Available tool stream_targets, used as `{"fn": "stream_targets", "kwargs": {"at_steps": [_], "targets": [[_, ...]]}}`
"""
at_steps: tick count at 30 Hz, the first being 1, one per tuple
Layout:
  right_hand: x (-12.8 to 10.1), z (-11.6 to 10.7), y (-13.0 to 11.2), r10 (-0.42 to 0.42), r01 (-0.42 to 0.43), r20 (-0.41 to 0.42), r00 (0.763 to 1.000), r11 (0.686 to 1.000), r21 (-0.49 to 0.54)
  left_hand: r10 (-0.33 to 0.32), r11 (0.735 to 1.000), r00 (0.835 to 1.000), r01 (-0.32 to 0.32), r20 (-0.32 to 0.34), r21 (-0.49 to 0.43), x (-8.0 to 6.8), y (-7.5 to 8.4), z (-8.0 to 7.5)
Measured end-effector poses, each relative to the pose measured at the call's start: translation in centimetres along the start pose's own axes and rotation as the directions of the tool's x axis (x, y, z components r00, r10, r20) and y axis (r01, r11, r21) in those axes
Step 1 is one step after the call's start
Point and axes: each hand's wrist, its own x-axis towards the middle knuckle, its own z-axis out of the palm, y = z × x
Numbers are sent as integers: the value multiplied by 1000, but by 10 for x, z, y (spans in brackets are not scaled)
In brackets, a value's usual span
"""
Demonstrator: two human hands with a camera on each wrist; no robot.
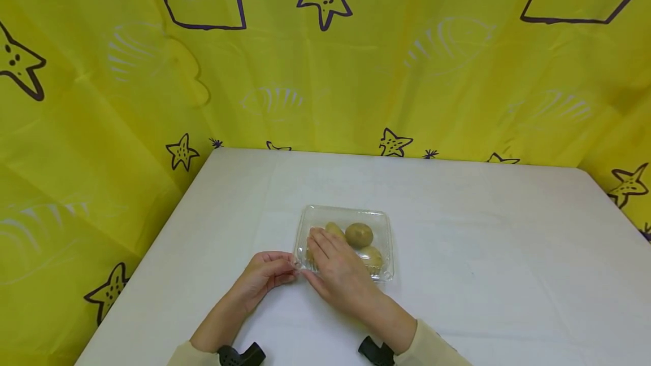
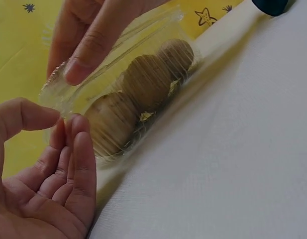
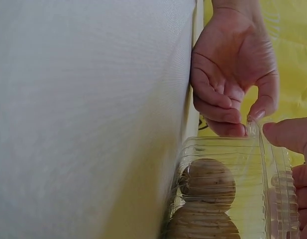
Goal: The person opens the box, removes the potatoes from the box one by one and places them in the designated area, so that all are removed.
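Observation:
A clear plastic clamshell box (image 1: 384, 223) with several potatoes (image 1: 359, 235) inside sits on the table, its lid down over them. At its near left corner my left hand (image 1: 265, 275) pinches the plastic edge between thumb and fingertips; the left wrist view shows this pinch at the corner tab. My right hand (image 1: 342, 273) lies over the left part of the lid, fingers straight on top and thumb by the front edge near that corner. It hides some potatoes from the head view. Through the ribbed side wall, brown potatoes (image 3: 208, 185) show in the right wrist view.
A white cloth covers the table (image 1: 488, 253), and the box stands near its middle. Behind and to the left hangs a yellow curtain (image 1: 325, 72) with starfish and fish drawings. Black wrist cameras (image 1: 242, 354) sit at both sleeves.

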Motion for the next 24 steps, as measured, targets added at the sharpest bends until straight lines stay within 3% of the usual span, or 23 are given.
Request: {"fn": "stream_targets", "kwargs": {"at_steps": [15,24], "targets": [[-1,0,0,-3,3,-10,1000,1000,-4,-19,1000,1000,19,-17,4,0,0,1],[-5,-7,7,-70,70,-61,996,998,-5,-26,1000,1000,26,-5,-1,0,0,0]]}}
